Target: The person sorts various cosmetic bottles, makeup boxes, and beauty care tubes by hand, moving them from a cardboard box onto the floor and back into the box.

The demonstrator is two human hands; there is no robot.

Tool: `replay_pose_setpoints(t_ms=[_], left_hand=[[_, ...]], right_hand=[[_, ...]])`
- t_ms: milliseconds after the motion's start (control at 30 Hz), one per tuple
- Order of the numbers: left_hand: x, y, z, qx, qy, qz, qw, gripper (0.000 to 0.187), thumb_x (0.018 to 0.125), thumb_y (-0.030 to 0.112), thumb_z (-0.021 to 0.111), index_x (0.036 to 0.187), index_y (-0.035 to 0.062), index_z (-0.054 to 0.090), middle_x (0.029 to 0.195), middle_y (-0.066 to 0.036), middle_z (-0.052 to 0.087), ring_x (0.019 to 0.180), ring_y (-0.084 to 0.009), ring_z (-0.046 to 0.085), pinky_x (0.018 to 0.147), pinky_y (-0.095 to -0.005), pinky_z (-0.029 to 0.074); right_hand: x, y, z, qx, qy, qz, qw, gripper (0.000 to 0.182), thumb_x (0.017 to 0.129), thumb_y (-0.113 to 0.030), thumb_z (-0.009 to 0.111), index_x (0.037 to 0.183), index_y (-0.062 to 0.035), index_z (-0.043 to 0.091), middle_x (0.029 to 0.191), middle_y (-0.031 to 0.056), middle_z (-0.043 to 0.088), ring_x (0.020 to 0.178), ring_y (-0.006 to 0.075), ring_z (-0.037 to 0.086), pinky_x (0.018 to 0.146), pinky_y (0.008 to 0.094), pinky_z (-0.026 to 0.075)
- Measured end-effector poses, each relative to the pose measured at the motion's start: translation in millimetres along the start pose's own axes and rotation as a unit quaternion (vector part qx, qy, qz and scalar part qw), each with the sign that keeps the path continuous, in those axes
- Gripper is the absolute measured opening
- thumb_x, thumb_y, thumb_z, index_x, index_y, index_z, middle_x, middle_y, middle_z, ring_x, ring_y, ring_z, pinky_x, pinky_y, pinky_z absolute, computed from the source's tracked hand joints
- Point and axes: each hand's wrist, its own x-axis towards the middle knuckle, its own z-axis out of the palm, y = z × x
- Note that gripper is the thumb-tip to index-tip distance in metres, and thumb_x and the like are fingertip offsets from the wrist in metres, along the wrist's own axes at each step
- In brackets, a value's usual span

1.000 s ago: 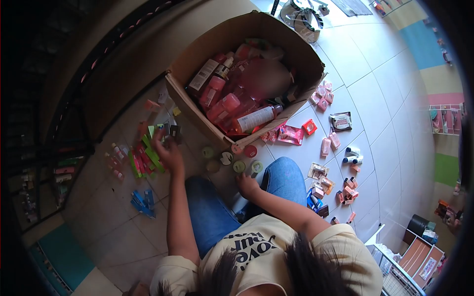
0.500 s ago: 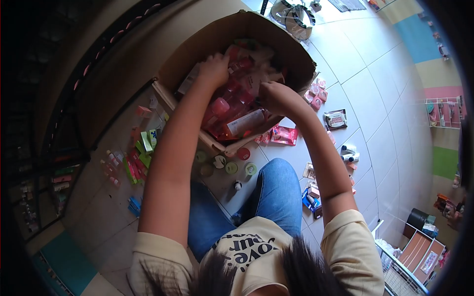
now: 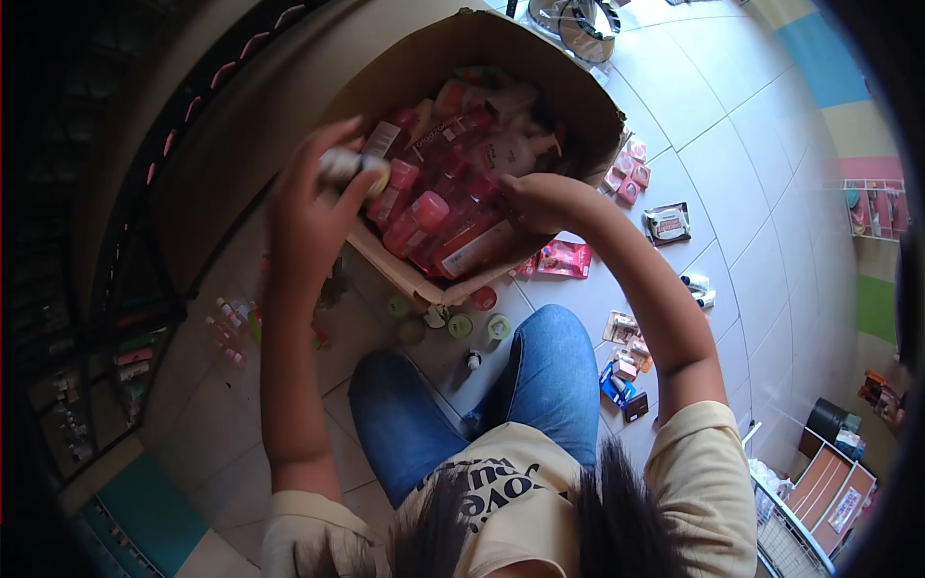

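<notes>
My left hand (image 3: 313,183) is raised at the left edge of the cardboard box (image 3: 414,287), its fingers closed round a small whitish bottle (image 3: 339,168), blurred by motion. My right hand (image 3: 544,202) reaches over the right side of the box, fingers curled down among the contents; whatever they grip is hidden. Inside lie pink bottles (image 3: 422,218), piled at angles. An orange-pink bottle with a white label (image 3: 470,252) lies along the near side, just below my right hand. Paler packages (image 3: 509,154) sit deeper in the box.
Round product lids (image 3: 461,326) and a small dropper-like bottle (image 3: 473,360) stand on the tiled floor before my knees. To the right are a red-pink packet (image 3: 564,258), a black-and-white pack (image 3: 667,223) and pink boxes (image 3: 631,173). A dark rack (image 3: 116,328) borders the left.
My left hand has come up out of the box toward the left, now with a small whitish bottle in it. My right hand stays over the box's right side. The view has shifted slightly.
</notes>
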Motion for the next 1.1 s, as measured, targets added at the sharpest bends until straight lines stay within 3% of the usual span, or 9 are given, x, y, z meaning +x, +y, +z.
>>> replay_pose_setpoints(t_ms=[100, 167, 233, 333, 400, 500, 667, 833, 1100], left_hand=[[-70.4, 11.6, -35.5, -0.070, 0.035, -0.050, 0.996, 0.042, 0.076, -0.006, 0.073, 0.113, 0.0027, 0.056, 0.108, -0.012, 0.064, 0.100, -0.0180, 0.063, 0.083, -0.0307, 0.055], [-124.3, -5.2, -37.3, -0.227, 0.038, -0.178, 0.957, 0.041, 0.076, -0.004, 0.074, 0.113, 0.0024, 0.056, 0.106, -0.011, 0.064, 0.098, -0.0186, 0.064, 0.084, -0.0307, 0.055], [-173.5, -33.0, -24.0, -0.305, 0.056, -0.321, 0.895, 0.039, 0.076, -0.004, 0.074, 0.110, 0.0027, 0.057, 0.106, -0.010, 0.065, 0.094, -0.0174, 0.064, 0.083, -0.0303, 0.054], [-250.6, -91.5, 13.6, -0.196, 0.028, -0.362, 0.911, 0.026, 0.076, -0.002, 0.074, 0.098, 0.0020, 0.061, 0.101, -0.007, 0.067, 0.091, -0.0159, 0.064, 0.082, -0.0293, 0.052], [-285.5, -129.0, 31.5, -0.146, 0.017, -0.381, 0.913, 0.020, 0.077, 0.001, 0.074, 0.092, 0.0017, 0.062, 0.096, -0.007, 0.067, 0.089, -0.0159, 0.064, 0.080, -0.0295, 0.051], [-306.1, -179.0, 53.0, -0.015, 0.081, -0.361, 0.929, 0.016, 0.076, 0.004, 0.074, 0.086, 0.0018, 0.063, 0.091, -0.008, 0.067, 0.087, -0.0187, 0.065, 0.078, -0.0318, 0.051], [-296.8, -200.0, 72.7, 0.048, 0.063, -0.323, 0.943, 0.013, 0.076, 0.002, 0.071, 0.086, 0.0031, 0.063, 0.091, -0.012, 0.066, 0.086, -0.0263, 0.066, 0.077, -0.0349, 0.051], [-302.1, -204.7, 96.0, 0.075, 0.051, -0.262, 0.961, 0.010, 0.076, 0.000, 0.067, 0.085, 0.0034, 0.063, 0.091, -0.014, 0.066, 0.087, -0.0311, 0.065, 0.077, -0.0382, 0.053], [-314.8, -204.8, 109.5, 0.091, -0.009, -0.280, 0.956, 0.029, 0.073, -0.001, 0.067, 0.101, 0.0023, 0.061, 0.108, -0.015, 0.064, 0.102, -0.0303, 0.063, 0.087, -0.0363, 0.051]], right_hand=[[-31.0, -21.8, -31.7, 0.065, 0.055, -0.047, 0.995, 0.031, 0.080, -0.014, 0.065, 0.106, -0.0050, 0.053, 0.090, 0.0179, 0.064, 0.082, 0.0367, 0.063, 0.068, 0.0431, 0.049], [-62.2, -34.0, -46.1, 0.152, 0.143, -0.127, 0.970, 0.029, 0.079, -0.012, 0.068, 0.103, -0.0055, 0.053, 0.087, 0.0169, 0.063, 0.079, 0.0367, 0.062, 0.067, 0.0423, 0.049], [-87.3, -41.0, -47.9, 0.092, 0.269, -0.140, 0.949, 0.033, 0.074, -0.011, 0.075, 0.098, -0.0042, 0.054, 0.082, 0.0126, 0.062, 0.071, 0.0296, 0.060, 0.064, 0.0380, 0.049], [-139.4, -53.0, -63.7, 0.190, 0.279, -0.055, 0.940, 0.031, 0.070, -0.009, 0.078, 0.091, -0.0023, 0.055, 0.084, 0.0084, 0.060, 0.072, 0.0192, 0.058, 0.062, 0.0314, 0.047], [-164.3, -58.5, -58.4, 0.225, 0.362, -0.042, 0.904, 0.031, 0.063, -0.004, 0.080, 0.080, -0.0028, 0.054, 0.075, 0.0039, 0.053, 0.064, 0.0126, 0.052, 0.053, 0.0243, 0.041], [-191.2, -62.8, -45.8, 0.226, 0.429, -0.034, 0.874, 0.032, 0.062, -0.005, 0.081, 0.079, -0.0028, 0.053, 0.076, 0.0020, 0.050, 0.063, 0.0080, 0.049, 0.051, 0.0195, 0.036], [-197.7, -54.8, -12.3, 0.343, 0.309, 0.115, 0.880, 0.027, 0.072, -0.006, 0.076, 0.081, -0.0015, 0.051, 0.070, 0.0008, 0.050, 0.065, 0.0048, 0.048, 0.055, 0.0199, 0.040], [-168.5, -28.2, 68.3, 0.109, 0.174, 0.163, 0.965, 0.028, 0.070, -0.014, 0.074, 0.089, -0.0064, 0.054, 0.083, 0.0131, 0.062, 0.078, 0.0342, 0.062, 0.066, 0.0421, 0.048], [-130.2, -4.0, 150.6, 0.046, 0.120, 0.182, 0.975, 0.030, 0.073, -0.018, 0.072, 0.097, -0.0093, 0.056, 0.093, 0.0100, 0.063, 0.087, 0.0311, 0.064, 0.072, 0.0429, 0.051]])
